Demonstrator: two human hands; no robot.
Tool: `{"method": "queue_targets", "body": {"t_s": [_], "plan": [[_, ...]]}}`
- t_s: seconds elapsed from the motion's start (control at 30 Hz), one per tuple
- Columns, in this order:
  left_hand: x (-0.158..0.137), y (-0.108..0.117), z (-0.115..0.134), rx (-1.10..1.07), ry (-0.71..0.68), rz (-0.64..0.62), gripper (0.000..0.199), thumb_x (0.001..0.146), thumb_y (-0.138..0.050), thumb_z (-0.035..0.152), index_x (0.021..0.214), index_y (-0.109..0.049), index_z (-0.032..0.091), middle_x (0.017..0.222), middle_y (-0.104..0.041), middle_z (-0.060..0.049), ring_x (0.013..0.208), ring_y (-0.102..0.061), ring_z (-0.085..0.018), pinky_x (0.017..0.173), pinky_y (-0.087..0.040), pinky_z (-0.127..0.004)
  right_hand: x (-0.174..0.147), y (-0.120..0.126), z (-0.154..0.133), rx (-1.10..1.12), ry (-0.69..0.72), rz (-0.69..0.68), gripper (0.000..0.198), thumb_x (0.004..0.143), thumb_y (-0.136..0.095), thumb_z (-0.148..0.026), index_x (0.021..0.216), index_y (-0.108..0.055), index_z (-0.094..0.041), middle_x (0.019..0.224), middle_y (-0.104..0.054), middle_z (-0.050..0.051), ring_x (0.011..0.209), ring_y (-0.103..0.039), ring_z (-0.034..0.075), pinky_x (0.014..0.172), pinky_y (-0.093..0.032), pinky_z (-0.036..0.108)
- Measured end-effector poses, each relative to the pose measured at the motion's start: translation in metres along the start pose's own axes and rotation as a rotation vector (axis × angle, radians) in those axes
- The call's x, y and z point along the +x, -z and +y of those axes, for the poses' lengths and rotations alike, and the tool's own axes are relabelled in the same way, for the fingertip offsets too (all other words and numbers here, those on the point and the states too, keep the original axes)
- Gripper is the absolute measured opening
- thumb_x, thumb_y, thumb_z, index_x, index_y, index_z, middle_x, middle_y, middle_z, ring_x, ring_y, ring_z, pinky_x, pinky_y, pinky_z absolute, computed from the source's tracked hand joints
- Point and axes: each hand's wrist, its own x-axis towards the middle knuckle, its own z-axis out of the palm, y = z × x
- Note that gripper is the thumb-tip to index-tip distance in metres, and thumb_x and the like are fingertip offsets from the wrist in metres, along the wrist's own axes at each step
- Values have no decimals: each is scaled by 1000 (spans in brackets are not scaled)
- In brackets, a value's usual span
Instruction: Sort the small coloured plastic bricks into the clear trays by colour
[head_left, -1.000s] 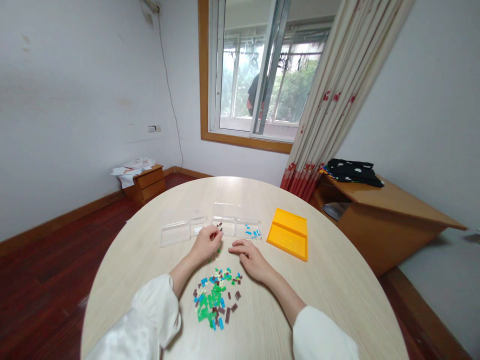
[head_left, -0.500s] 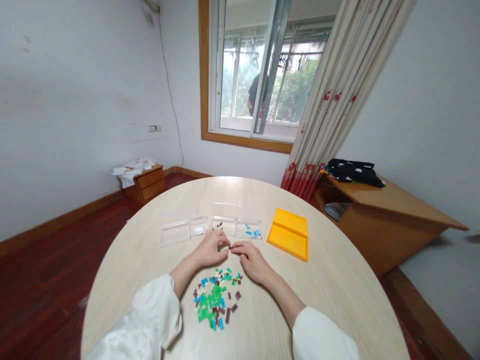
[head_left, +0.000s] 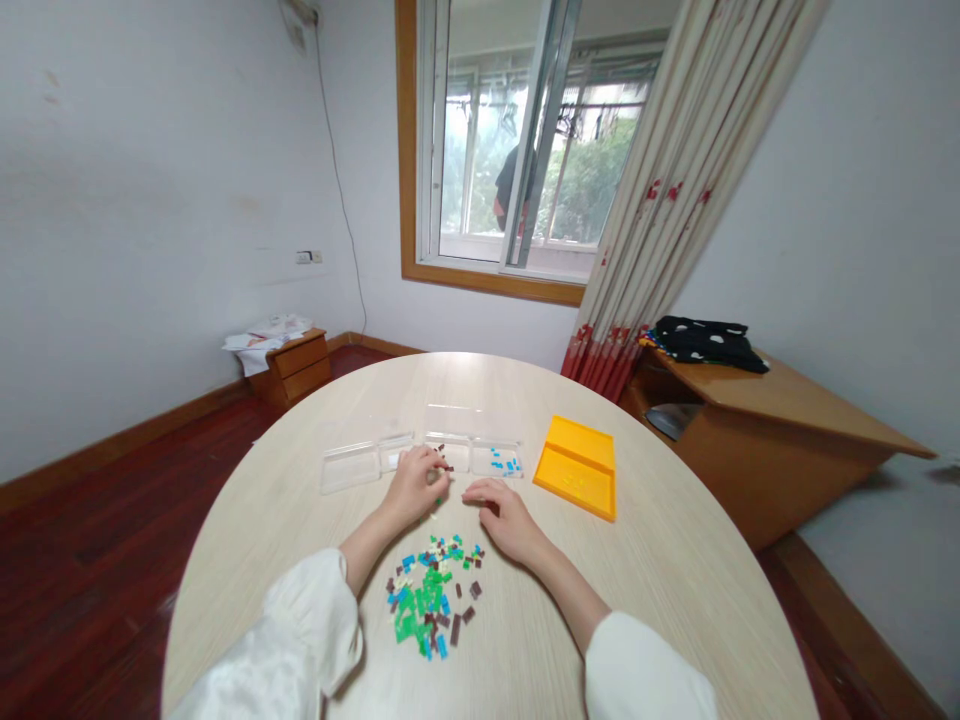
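My left hand [head_left: 417,486] is over the front edge of a clear plastic case [head_left: 459,462], its fingertips closed on a small brown building brick [head_left: 449,468]. Other brown bricks lie in that case's left compartment, partly hidden by the fingers, and small blue bricks [head_left: 504,463] lie in its right one. To the right, my right hand [head_left: 507,518] rests on the table with its fingers stretched out and nothing visible in them. Nearer me is a loose pile of green, blue, brown and cream bricks [head_left: 429,595]. A green brick [head_left: 439,501] sits beside my left fingers.
Left of my hand, a second clear case [head_left: 351,466] has something white in its right part. An open orange-yellow case [head_left: 576,468] on the right holds small yellow pieces. All stand on a round wooden table [head_left: 645,600]. Beyond the window [head_left: 517,140] is a dark figure, partly hidden.
My left hand has shifted slightly left and away from my right hand, carrying the brown brick to the clear case. The right hand stays nearly where it was and no longer touches the brick.
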Motion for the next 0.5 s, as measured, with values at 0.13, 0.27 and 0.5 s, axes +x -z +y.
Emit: {"method": "queue_targets", "body": {"t_s": [0.13,0.27,0.5], "plan": [[2,0,-7,28,98,166,10,76,-57,19,78,-66,16,78,-66,-5,79,-57,-19,78,-37,-34,0,0,-1,14,9,2,42,59,-41,3,82,-69,-18,92,-65,6,95,-56,17,93,-42,37],[3,-3,-12,19,149,181,12,77,-57,20,81,-68,15,80,-70,-5,72,-58,-17,74,-38,-32,-1,-1,-2,8,10,1,42,59,-41,3,82,-69,-18,91,-64,6,94,-56,18,91,-42,37],[4,-5,-16,-50,211,231,52,79,-55,20,130,-45,14,85,-72,-3,63,-54,-14,75,-40,-31,-1,-1,-3,17,6,-13,42,58,-42,3,81,-69,-19,91,-63,5,93,-56,17,90,-42,36]]}}
